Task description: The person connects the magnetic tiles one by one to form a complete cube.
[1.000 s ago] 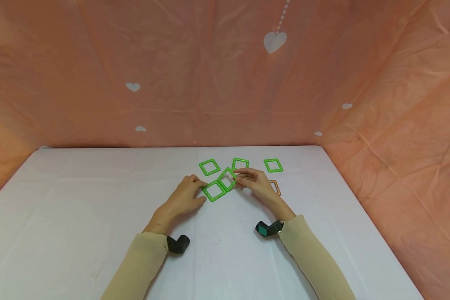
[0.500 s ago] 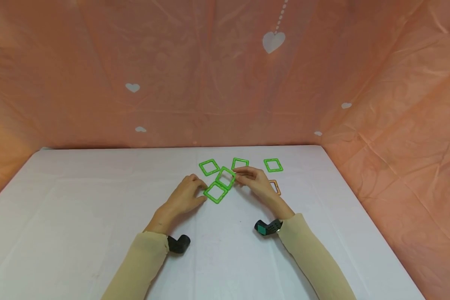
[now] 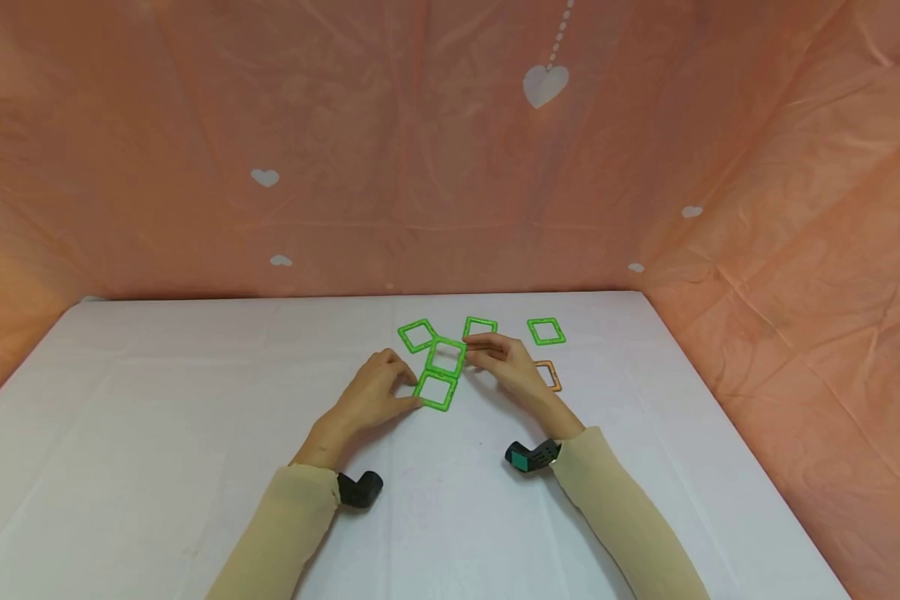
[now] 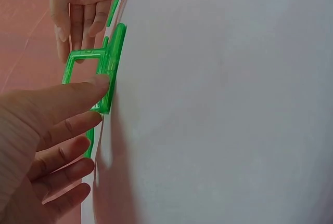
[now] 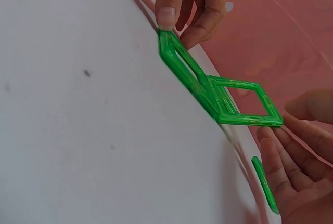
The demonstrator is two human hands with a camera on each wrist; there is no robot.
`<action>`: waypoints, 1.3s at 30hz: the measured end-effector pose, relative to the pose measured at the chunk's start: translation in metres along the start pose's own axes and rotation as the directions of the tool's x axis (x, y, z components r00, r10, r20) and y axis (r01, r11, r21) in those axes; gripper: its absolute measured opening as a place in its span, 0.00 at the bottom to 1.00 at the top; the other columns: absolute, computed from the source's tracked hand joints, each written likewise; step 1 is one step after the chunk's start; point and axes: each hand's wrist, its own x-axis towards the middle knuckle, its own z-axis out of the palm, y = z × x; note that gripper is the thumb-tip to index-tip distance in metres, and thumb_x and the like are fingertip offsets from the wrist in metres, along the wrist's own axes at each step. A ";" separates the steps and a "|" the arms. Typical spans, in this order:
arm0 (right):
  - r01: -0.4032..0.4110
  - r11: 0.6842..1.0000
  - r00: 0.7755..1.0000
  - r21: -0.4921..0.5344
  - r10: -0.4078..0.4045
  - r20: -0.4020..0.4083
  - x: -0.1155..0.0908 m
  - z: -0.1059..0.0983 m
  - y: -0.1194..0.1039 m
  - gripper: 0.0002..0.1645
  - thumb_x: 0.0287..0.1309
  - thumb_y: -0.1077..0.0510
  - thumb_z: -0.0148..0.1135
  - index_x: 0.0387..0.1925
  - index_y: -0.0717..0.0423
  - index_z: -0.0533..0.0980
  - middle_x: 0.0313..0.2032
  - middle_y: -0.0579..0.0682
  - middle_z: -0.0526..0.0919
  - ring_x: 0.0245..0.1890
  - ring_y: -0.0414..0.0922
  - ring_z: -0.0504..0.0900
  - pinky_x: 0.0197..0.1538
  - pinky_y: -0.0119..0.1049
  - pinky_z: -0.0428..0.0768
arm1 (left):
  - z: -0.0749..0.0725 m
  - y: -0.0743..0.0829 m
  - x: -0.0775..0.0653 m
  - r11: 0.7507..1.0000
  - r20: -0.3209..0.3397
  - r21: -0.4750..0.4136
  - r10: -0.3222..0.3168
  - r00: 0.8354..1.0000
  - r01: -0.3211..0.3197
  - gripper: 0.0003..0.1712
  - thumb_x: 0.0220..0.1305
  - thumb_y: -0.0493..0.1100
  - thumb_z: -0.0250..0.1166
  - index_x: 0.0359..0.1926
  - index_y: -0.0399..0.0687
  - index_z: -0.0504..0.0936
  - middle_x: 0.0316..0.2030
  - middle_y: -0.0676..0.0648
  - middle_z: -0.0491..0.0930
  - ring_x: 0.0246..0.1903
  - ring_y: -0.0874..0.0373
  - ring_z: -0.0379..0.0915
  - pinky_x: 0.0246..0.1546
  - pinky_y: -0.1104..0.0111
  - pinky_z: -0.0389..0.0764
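Note:
Two green square magnetic tiles with hollow centres stand joined edge to edge between the hands. My left hand (image 3: 375, 390) pinches the lower tile (image 3: 432, 404) at its left side, thumb on its frame in the left wrist view. The upper tile (image 5: 244, 121) slants up from the lower one in the right wrist view. Thumb and fingers of my right hand (image 3: 512, 362) hold its right edge. In the head view the upper tile's far left corner overlaps another green tile (image 3: 405, 342) lying behind.
Behind the right hand lies a green tile (image 3: 482, 319), its near part hidden. Another green tile (image 3: 544, 320) lies farther right. An orange tile (image 3: 555, 377) sits beside the right wrist, partly covered. An orange curtain (image 3: 390, 167) rises behind the white table (image 3: 195, 417).
The two joined tiles have turned clockwise in the head view, the lower one shifting right and nearer, the upper one left. Both hands have kept hold, moving only slightly.

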 end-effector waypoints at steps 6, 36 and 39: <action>0.011 1.000 1.000 -0.009 -0.010 0.005 0.000 0.003 -0.001 0.22 0.61 0.65 0.59 0.57 0.69 0.73 0.51 0.67 0.79 0.42 0.41 0.83 0.46 0.35 0.81 | 0.001 0.000 -0.001 1.000 -0.010 0.018 0.003 1.000 -0.003 0.16 0.49 0.44 0.75 0.36 0.41 0.83 0.39 0.45 0.73 0.44 0.49 0.70 0.49 0.56 0.72; -0.018 1.000 0.992 0.025 0.014 0.129 0.001 0.017 -0.005 0.30 0.59 0.67 0.60 0.63 0.65 0.68 0.57 0.67 0.75 0.55 0.59 0.78 0.54 0.38 0.79 | -0.002 -0.007 -0.001 0.999 0.024 -0.030 -0.037 0.999 0.038 0.59 0.44 0.47 0.78 0.73 0.41 0.54 0.55 0.37 0.73 0.59 0.43 0.65 0.63 0.51 0.66; -0.023 0.999 0.991 0.042 0.017 0.134 0.001 0.019 -0.006 0.30 0.58 0.67 0.61 0.63 0.66 0.68 0.57 0.68 0.74 0.56 0.60 0.78 0.54 0.38 0.79 | -0.004 -0.009 -0.001 0.999 0.021 -0.030 -0.020 1.000 0.021 0.59 0.44 0.46 0.78 0.73 0.42 0.53 0.55 0.37 0.73 0.59 0.42 0.66 0.62 0.50 0.66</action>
